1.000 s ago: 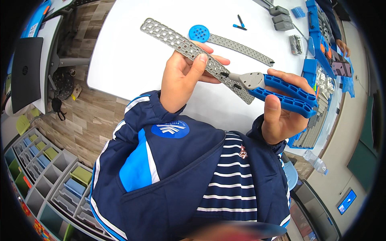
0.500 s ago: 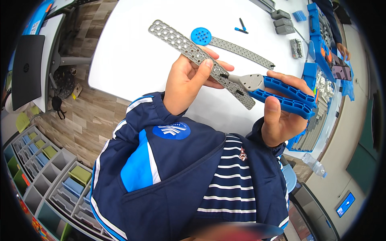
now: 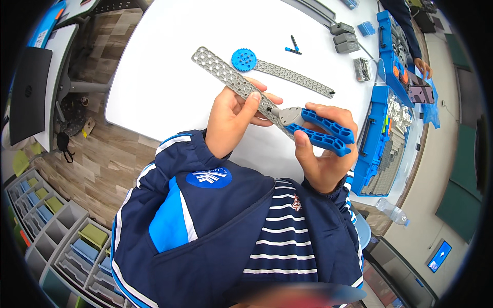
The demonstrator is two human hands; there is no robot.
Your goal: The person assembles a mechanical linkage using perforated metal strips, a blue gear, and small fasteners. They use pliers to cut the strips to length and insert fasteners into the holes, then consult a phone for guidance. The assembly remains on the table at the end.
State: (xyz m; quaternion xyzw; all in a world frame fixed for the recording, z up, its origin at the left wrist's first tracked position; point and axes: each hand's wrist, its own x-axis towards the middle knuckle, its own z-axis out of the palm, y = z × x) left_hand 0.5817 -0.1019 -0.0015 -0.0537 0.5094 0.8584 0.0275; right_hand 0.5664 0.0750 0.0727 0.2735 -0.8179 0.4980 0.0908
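My left hand [image 3: 233, 115] is closed round a long grey perforated plate [image 3: 222, 70], thumb on top and fingers beneath. The plate slants from upper left down to the right. In my right hand [image 3: 328, 159] are pliers [image 3: 326, 138] with blue handles and a grey head. Their jaws meet a small black pin [image 3: 270, 109] in the plate; whether they grip it cannot be made out. The pliers' head and handles hide the plate's lower end. Beyond my hands, a blue gear [image 3: 243, 60] lies at one end of a second grey perforated beam [image 3: 292, 75], which has a black pin at its far end.
Two blue-and-black pins [image 3: 294, 46] lie on the white table [image 3: 169, 61]. Grey blocks [image 3: 345, 38] and a clear box of small parts [image 3: 361, 70] stand at the back right. Blue cases [image 3: 374, 138] line the right side, near another person's hand [image 3: 422, 66]. A plastic bottle [image 3: 393, 210] is at right.
The pliers have moved left relative to the plate, with their head now covering more of its lower end. The handles look slightly closer together. The whole scene has shifted a little in view.
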